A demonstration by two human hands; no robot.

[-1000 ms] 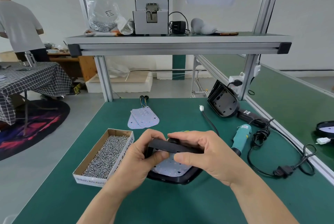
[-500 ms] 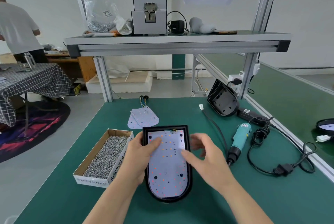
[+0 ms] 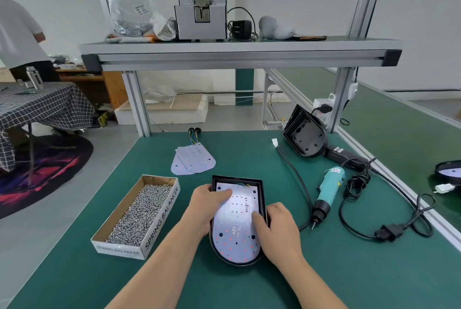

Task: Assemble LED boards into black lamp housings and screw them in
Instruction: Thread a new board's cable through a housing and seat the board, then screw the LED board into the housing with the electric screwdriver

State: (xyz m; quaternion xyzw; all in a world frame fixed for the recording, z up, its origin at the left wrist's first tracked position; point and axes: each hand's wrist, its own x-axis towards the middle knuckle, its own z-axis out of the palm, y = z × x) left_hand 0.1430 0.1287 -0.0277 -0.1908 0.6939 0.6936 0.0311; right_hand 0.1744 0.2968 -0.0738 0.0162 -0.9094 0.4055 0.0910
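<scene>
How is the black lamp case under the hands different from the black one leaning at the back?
The near black lamp housing lies flat on the green mat; the black housing at the back leans tilted. The near one holds a white LED board; the back one is empty. Both are black with one rounded end.

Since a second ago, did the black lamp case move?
Yes. The black housing went down: tipped up before, it now lies flat beside the screw box.
</scene>
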